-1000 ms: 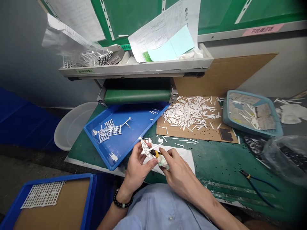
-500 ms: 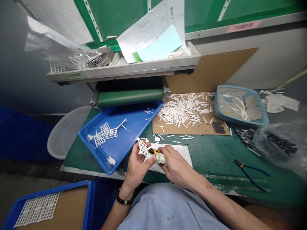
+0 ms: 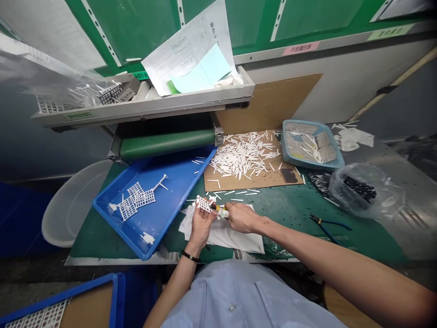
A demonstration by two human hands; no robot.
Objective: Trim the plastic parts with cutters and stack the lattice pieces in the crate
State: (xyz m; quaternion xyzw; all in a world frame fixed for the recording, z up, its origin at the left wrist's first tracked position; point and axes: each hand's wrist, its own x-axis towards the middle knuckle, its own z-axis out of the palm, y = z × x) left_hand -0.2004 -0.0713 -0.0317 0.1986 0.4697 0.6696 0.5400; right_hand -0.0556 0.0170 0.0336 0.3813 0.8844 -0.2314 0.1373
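My left hand is closed on a white plastic grid, held tilted between thumb and fingers. In my right hand is a pair of cutters with yellow and black near the jaws and pale wrapping on the handles. The jaws point left and meet the grid's right edge; whether they touch it is hard to tell. Under both hands lies a white cloth. Just beyond the grid are loose white plastic bits.
A blue tray with several white grids stands left. White strips cover a cardboard sheet. A light-blue basket, a bag of black pieces and blue-handled pliers are right. A shelf overhangs the back.
My view has turned right, and my hands have moved farther from my body. The white strip that stuck out across the grid toward the cutters no longer shows there.
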